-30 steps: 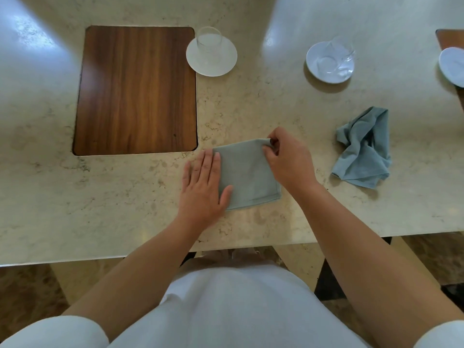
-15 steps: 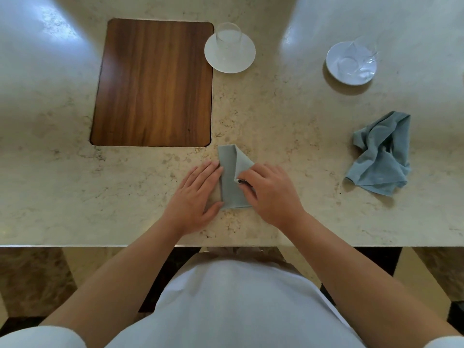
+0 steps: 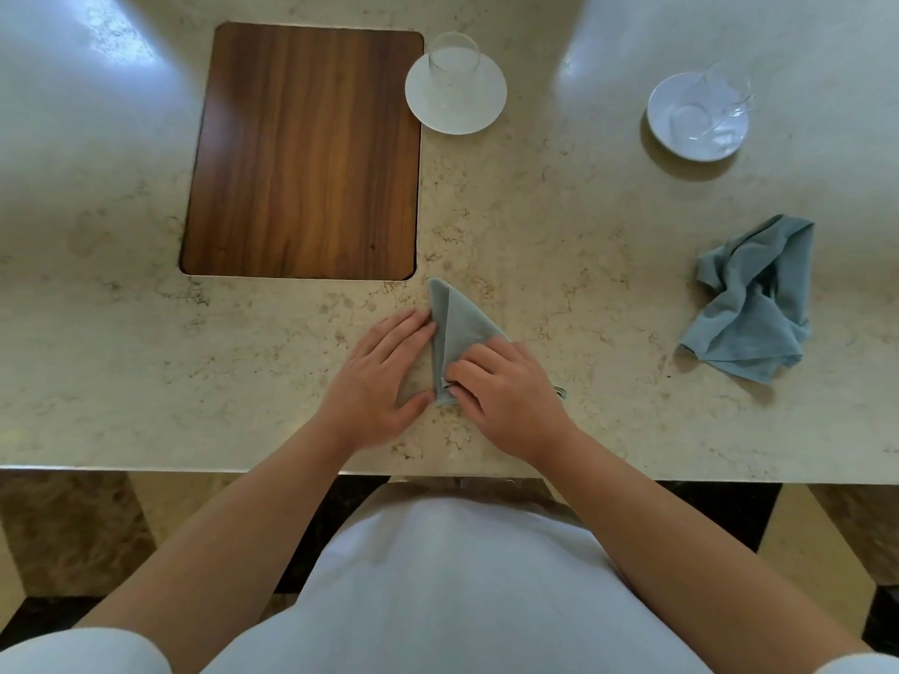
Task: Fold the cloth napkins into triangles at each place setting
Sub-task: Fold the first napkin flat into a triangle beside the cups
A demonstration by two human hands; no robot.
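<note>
A grey-blue cloth napkin (image 3: 457, 323) lies folded into a triangle on the marble table (image 3: 559, 265), just below the right corner of the wooden placemat (image 3: 304, 148). My left hand (image 3: 379, 377) lies flat with straight fingers against the napkin's left edge. My right hand (image 3: 506, 386) covers the napkin's lower right part, fingertips pressing its lower left corner. A second grey-blue napkin (image 3: 754, 304) lies crumpled to the right.
A white saucer (image 3: 486, 109) with an upright glass (image 3: 455, 58) stands at the placemat's upper right. Further right is another saucer (image 3: 661, 124) holding a tipped glass cup (image 3: 720, 99). The table's front edge runs just below my wrists.
My right hand brought the napkin's top right corner down and left, turning the square into a triangle, and now presses it down. The left hand stayed at the left edge.
</note>
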